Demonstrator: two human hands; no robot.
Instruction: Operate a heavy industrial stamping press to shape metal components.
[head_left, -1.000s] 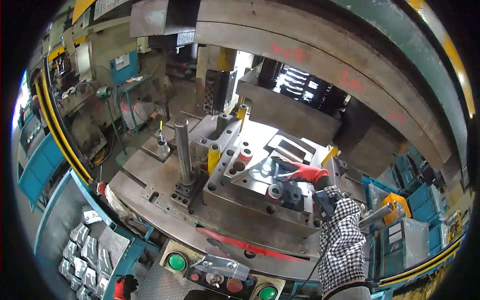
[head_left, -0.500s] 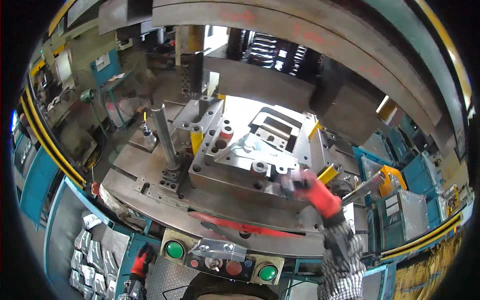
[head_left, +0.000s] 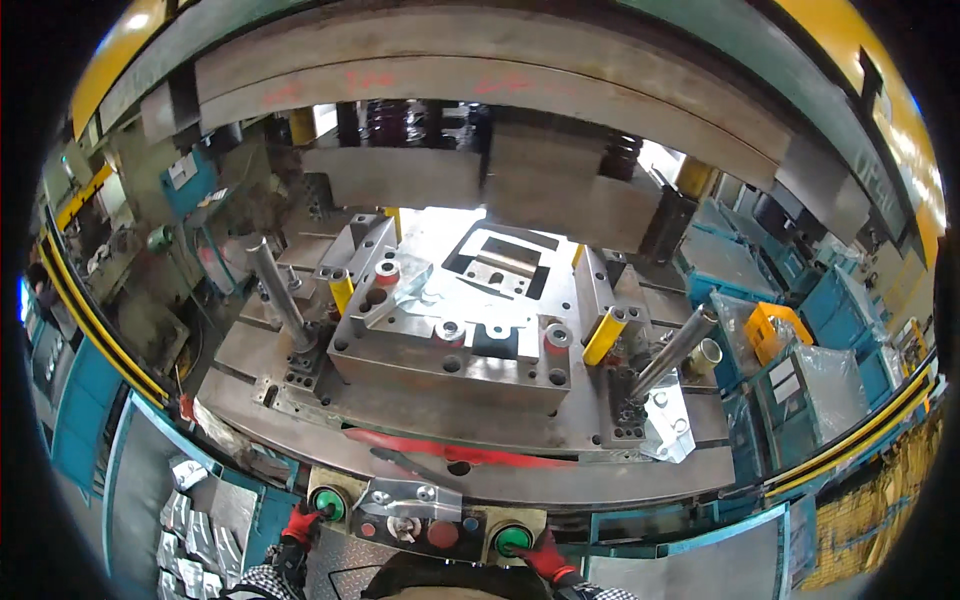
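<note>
My left hand, in a red glove with dark fingertips, has its fingers stretched onto the left green push button. My right hand, gloved alike, reaches with its fingers to the right green push button. Neither holds anything. Both buttons sit on a control panel at the front of a press. Beyond it stands the lower die, bearing a shiny sheet-metal part. A formed metal bracket lies on top of the panel.
The press's upper ram hangs above the die. Guide posts rise at left and right. A blue bin at left holds several formed metal parts. A red strip lies along the bed's front.
My right hand has come back from the die's front right edge to the right green button. My left hand has moved from the bin's edge to the left green button.
</note>
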